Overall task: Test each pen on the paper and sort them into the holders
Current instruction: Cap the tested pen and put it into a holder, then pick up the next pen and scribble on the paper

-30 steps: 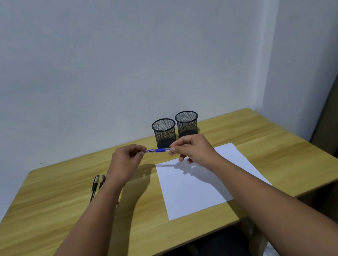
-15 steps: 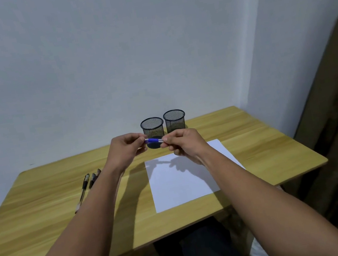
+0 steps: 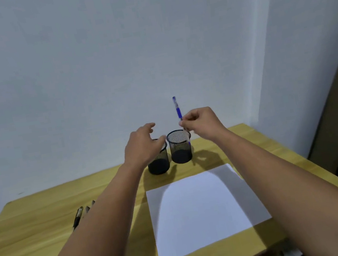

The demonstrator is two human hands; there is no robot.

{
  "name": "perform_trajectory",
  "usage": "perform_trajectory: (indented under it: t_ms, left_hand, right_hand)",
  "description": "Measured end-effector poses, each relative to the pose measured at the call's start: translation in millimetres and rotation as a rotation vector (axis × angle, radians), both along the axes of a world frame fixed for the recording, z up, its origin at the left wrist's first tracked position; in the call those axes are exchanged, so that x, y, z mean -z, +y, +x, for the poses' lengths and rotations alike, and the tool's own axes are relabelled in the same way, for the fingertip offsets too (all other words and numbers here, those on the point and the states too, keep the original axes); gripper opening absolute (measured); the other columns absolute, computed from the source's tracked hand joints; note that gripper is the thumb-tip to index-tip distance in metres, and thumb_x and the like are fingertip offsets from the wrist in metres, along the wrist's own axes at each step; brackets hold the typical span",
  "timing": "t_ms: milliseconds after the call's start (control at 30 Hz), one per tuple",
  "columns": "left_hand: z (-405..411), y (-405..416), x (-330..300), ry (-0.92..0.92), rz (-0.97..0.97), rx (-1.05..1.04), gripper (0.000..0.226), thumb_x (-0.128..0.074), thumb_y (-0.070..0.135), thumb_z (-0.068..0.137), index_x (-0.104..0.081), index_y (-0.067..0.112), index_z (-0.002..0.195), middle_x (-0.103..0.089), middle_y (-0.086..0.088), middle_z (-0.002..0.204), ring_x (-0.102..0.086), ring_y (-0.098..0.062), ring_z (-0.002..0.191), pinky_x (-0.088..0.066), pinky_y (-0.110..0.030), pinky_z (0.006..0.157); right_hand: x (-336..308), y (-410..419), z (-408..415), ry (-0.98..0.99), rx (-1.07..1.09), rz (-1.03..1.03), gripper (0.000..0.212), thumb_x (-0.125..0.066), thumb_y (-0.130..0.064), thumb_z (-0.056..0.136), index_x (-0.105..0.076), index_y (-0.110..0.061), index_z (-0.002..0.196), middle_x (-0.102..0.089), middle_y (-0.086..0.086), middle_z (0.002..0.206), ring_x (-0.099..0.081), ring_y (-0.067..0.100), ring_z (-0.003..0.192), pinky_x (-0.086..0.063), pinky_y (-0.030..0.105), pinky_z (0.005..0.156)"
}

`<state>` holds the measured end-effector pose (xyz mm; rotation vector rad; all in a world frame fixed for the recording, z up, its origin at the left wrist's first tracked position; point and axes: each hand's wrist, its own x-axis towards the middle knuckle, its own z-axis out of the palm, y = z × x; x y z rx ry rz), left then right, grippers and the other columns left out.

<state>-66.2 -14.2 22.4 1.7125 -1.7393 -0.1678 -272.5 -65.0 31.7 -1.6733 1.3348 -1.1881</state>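
Head view: at centre frame, the right hand (image 3: 202, 123) pinches a blue pen (image 3: 178, 112) between thumb and fingertips, the pen close to upright, its upper end against the pale wall (image 3: 107, 60) and its lower end dipping in front of the right holder (image 3: 180, 146). The left hand (image 3: 142, 145) hovers with fingers loosely spread and holds nothing; it covers part of the left holder (image 3: 158, 163). Both holders are round cups of black wire mesh, standing just beside each other near the table's far edge, close to the wall.

A white sheet of paper (image 3: 202, 209), flat and smooth, lies in the lower centre of the frame, its near edge close to the table's front edge; both forearms cast shadows across it. The table (image 3: 38, 250) is light wood with a visible grain; its right corner juts out at lower right, with a dark surface beyond. Bare wood lies open between paper and holders. At lower left, several dark pens (image 3: 79, 216) lie side by side on the wood, partly hidden by the left forearm.
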Motion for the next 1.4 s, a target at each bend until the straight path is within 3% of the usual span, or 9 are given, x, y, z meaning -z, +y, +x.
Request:
perform_trajectory:
  t_ms: [133, 367, 567, 700, 900, 1067, 1167, 1300, 1400]
  left_hand:
    - [-14, -38, 17, -0.351, 0.093, -0.012, 0.085, -0.062, 0.075, 0.078, -0.049, 0.025, 0.145, -0.059, -0.001, 0.141, -0.048, -0.028, 0.133, -0.045, -0.048, 0.101]
    - [-31, -87, 47, -0.551, 0.18, -0.029, 0.071, -0.055, 0.088, 0.065, -0.052, 0.024, 0.094, -0.067, 0.002, 0.096, -0.055, -0.026, 0.11, -0.038, -0.045, 0.092]
    - [-39, -96, 63, -0.507, 0.097, -0.034, 0.069, -0.055, 0.086, 0.065, -0.064, 0.027, 0.1, -0.069, 0.004, 0.088, -0.059, -0.024, 0.103, -0.039, -0.047, 0.099]
    - [-40, -95, 60, -0.529, 0.103, -0.046, 0.071, -0.058, 0.086, 0.065, -0.062, 0.024, 0.1, -0.069, 0.002, 0.09, -0.059, -0.025, 0.106, -0.038, -0.048, 0.099]
    - [-19, -58, 42, -0.508, 0.058, -0.08, 0.073, -0.05, 0.09, 0.072, -0.053, 0.021, 0.096, -0.069, 0.0, 0.096, -0.058, -0.027, 0.106, -0.04, -0.045, 0.087]
    - [34, -5, 21, -0.444, 0.017, -0.206, 0.072, -0.042, 0.079, 0.088, -0.065, 0.019, 0.121, -0.069, -0.003, 0.118, -0.057, -0.03, 0.116, -0.044, -0.044, 0.086]
    - [77, 27, 20, -0.325, 0.052, -0.257, 0.06, -0.048, 0.065, 0.095, -0.063, 0.021, 0.133, -0.067, -0.001, 0.128, -0.056, -0.028, 0.123, -0.049, -0.045, 0.094]
    - [129, 64, 39, -0.328, 0.195, -0.277, 0.043, -0.058, 0.046, 0.096, -0.062, 0.027, 0.135, -0.064, 0.006, 0.135, -0.056, -0.02, 0.128, -0.049, -0.039, 0.096]
    - [157, 83, 61, -0.354, 0.321, -0.255, 0.04, -0.059, 0.043, 0.095, -0.063, 0.031, 0.134, -0.062, 0.006, 0.138, -0.056, -0.019, 0.127, -0.051, -0.038, 0.096]
  right_hand:
    - [1, -37, 0, 0.037, 0.113, -0.058, 0.012, -0.086, -0.02, 0.086, -0.076, -0.017, 0.079, -0.074, -0.006, 0.078, -0.069, 0.014, 0.076, -0.055, 0.027, 0.074]
    - [36, -72, 19, 0.227, 0.15, -0.009, 0.016, -0.081, -0.022, 0.08, -0.067, -0.028, 0.082, -0.076, -0.005, 0.086, -0.074, 0.019, 0.086, -0.061, 0.035, 0.08]
    - [56, -78, 25, 0.301, 0.177, 0.019, 0.015, -0.078, -0.024, 0.078, -0.074, -0.025, 0.093, -0.077, -0.004, 0.094, -0.073, 0.02, 0.089, -0.061, 0.035, 0.08]
    - [52, -79, 27, 0.301, 0.221, 0.023, 0.032, -0.076, -0.025, 0.081, -0.075, -0.024, 0.113, -0.079, -0.001, 0.105, -0.074, 0.023, 0.095, -0.06, 0.036, 0.087]
    - [35, -55, 31, 0.279, 0.228, -0.049, 0.03, -0.07, -0.026, 0.091, -0.073, -0.022, 0.121, -0.076, -0.001, 0.109, -0.07, 0.022, 0.103, -0.055, 0.033, 0.088]
    - [9, -15, 60, 0.189, 0.194, -0.113, 0.023, -0.068, -0.023, 0.09, -0.077, -0.019, 0.111, -0.075, 0.0, 0.099, -0.07, 0.021, 0.093, -0.046, 0.026, 0.079]
    - [9, 14, 94, 0.198, 0.089, -0.087, 0.016, -0.07, -0.024, 0.089, -0.079, -0.02, 0.102, -0.075, -0.002, 0.094, -0.07, 0.02, 0.091, -0.054, 0.029, 0.08]
    - [31, 47, 145, 0.344, -0.128, -0.018, 0.006, -0.072, -0.024, 0.087, -0.075, -0.023, 0.081, -0.074, -0.005, 0.087, -0.071, 0.021, 0.089, -0.058, 0.033, 0.081]
    - [57, 65, 181, 0.465, -0.274, 0.074, 0.016, -0.075, -0.019, 0.083, -0.071, -0.022, 0.068, -0.079, -0.003, 0.083, -0.075, 0.021, 0.085, -0.064, 0.039, 0.082]
